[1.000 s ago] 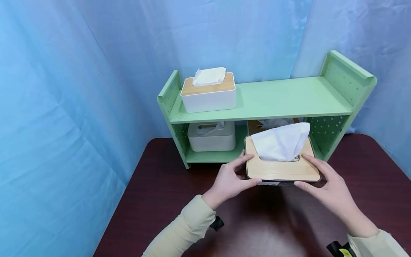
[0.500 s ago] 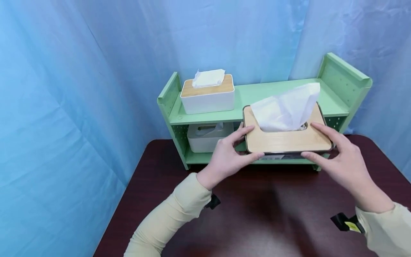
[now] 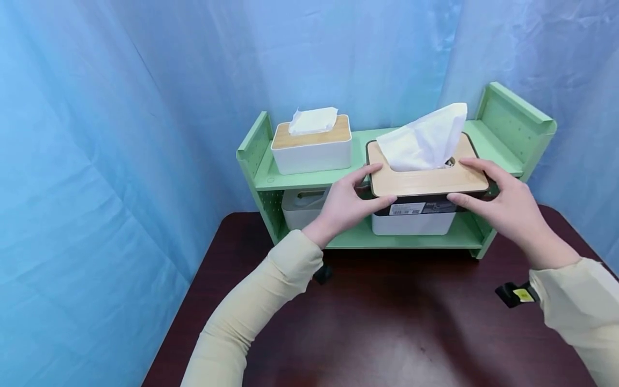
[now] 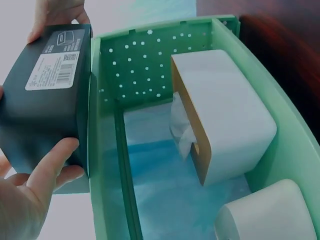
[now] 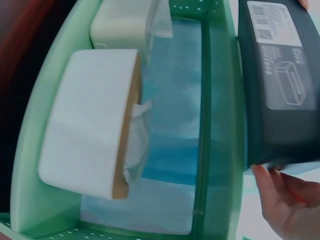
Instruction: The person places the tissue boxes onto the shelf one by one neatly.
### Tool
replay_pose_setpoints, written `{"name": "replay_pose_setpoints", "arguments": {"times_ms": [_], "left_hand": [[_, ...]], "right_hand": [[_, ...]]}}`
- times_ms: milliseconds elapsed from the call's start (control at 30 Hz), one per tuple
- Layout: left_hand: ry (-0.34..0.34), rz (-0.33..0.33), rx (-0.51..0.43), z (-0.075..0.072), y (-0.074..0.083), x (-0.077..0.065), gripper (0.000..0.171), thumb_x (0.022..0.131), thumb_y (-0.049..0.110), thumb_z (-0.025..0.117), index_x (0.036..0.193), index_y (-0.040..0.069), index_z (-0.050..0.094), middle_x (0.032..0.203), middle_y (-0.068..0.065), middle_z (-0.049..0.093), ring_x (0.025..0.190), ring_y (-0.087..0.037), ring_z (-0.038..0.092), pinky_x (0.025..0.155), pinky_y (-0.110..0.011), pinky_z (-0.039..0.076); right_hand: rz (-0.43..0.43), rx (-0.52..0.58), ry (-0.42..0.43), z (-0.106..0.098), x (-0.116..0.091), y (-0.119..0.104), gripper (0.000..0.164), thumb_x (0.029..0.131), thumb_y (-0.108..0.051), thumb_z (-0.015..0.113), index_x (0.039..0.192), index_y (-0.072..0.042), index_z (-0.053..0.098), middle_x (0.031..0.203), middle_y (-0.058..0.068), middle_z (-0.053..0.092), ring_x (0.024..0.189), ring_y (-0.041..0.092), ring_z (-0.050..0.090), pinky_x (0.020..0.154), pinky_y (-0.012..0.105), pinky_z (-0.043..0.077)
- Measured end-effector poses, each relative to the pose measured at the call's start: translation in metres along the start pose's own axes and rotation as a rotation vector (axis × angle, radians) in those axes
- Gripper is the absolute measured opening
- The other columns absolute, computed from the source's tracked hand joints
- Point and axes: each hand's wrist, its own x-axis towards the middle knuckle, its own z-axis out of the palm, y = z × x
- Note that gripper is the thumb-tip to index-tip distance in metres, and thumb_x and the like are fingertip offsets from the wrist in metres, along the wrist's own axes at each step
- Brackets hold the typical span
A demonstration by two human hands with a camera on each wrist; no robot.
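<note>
Both hands grip a black tissue box with a light wood lid and a white tissue standing up from its slot. My left hand holds its left end, and my right hand its right end, thumbs on the front face. The box is at the right half of the green shelf rack's upper board. In the left wrist view the black box lies close against the board; whether it bears its weight cannot be told. A white tissue box with a wood lid stands on the upper board's left.
On the lower level are a white tissue box with a wood lid, partly hidden behind the held box, and an all-white one to the left. The rack has raised side panels. A dark table lies in front; blue curtains hang behind.
Both hands have lifted the black tissue box from in front of the lower level to upper board height. It shifted right, then back left. The lower wood-lidded box has come into view beneath it.
</note>
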Motion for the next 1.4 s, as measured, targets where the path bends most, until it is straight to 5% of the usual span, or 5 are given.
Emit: {"name": "replay_pose_setpoints", "arguments": {"times_ms": [400,733,967,1167,1400], "left_hand": [[-0.116,-0.136,-0.085,-0.017,0.004,0.034,0.063,0.083,0.032,0.072,0.140,0.024,0.047,0.150,0.001,0.037,0.140,-0.013,0.031,0.089,-0.029,0.051],[-0.187,-0.283,-0.260,-0.026,0.007,0.068,0.057,0.088,0.019,0.068,0.141,0.021,0.046,0.154,-0.005,0.031,0.134,-0.017,0.042,0.077,-0.034,0.056],[-0.178,-0.314,-0.245,-0.023,0.008,0.083,0.058,0.088,0.021,0.067,0.142,0.022,0.044,0.154,-0.003,0.032,0.121,-0.022,0.056,0.075,-0.032,0.057],[-0.139,-0.272,-0.218,-0.017,0.007,0.088,0.058,0.091,0.022,0.064,0.144,0.019,0.041,0.153,-0.005,0.032,0.125,-0.022,0.052,0.082,-0.037,0.055],[-0.057,-0.254,-0.214,-0.009,0.003,0.093,0.055,0.091,0.023,0.064,0.142,0.019,0.044,0.150,-0.006,0.038,0.123,-0.023,0.053,0.085,-0.039,0.054]], "right_hand": [[0.060,0.133,-0.242,-0.028,0.045,0.000,0.062,0.088,-0.028,0.068,0.143,-0.018,0.041,0.128,0.013,0.046,0.086,-0.013,0.051,0.069,0.016,0.050],[0.170,0.246,-0.517,-0.045,0.091,0.004,0.056,0.093,-0.026,0.060,0.142,-0.029,0.032,0.149,0.035,0.010,0.086,-0.010,0.055,0.078,0.031,0.056],[0.227,0.286,-0.555,-0.047,0.111,0.011,0.061,0.093,-0.028,0.060,0.145,-0.035,0.028,0.153,0.032,-0.006,0.104,0.003,0.051,0.082,0.034,0.055],[0.278,0.287,-0.542,-0.046,0.118,0.011,0.068,0.093,-0.032,0.059,0.150,-0.032,0.021,0.154,0.027,-0.014,0.134,0.035,0.024,0.083,0.032,0.055],[0.294,0.271,-0.474,-0.043,0.120,0.010,0.066,0.092,-0.035,0.059,0.148,-0.031,0.025,0.155,0.027,-0.007,0.109,0.011,0.051,0.081,0.029,0.055]]}}
